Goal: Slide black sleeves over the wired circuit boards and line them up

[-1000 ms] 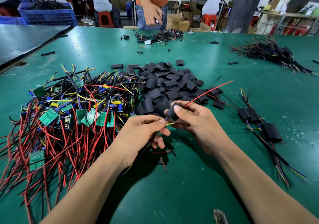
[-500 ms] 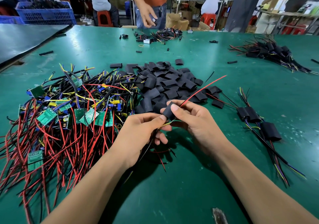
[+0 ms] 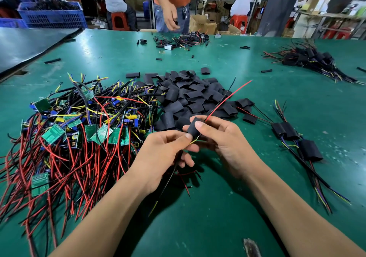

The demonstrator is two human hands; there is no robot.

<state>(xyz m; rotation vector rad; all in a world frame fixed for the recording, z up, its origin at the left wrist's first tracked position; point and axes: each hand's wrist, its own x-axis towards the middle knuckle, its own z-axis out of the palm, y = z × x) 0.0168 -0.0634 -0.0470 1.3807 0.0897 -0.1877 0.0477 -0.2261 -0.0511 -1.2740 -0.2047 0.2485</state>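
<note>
My right hand (image 3: 221,139) pinches a black sleeve (image 3: 193,128) between thumb and fingers above the green table (image 3: 217,207). A red wire and a black wire (image 3: 227,98) stick out of its far end. My left hand (image 3: 162,153) pinches the thin wires at the sleeve's near end, and more wires hang below it. The board inside is hidden. A heap of bare green boards with red and black wires (image 3: 69,134) lies at the left. Loose black sleeves (image 3: 190,96) are piled in the middle. Three sleeved boards (image 3: 295,138) lie in a row at the right.
A person in an orange shirt (image 3: 172,1) stands at the far edge over a small pile of parts (image 3: 182,39). Another bundle of sleeved boards (image 3: 309,60) lies far right. A dark table (image 3: 27,44) adjoins at the left, with a blue crate (image 3: 51,16) behind.
My hands stay together on the sleeve and have risen slightly. The red wire's tip has swung a little left. The person opposite has lowered a hand toward the table.
</note>
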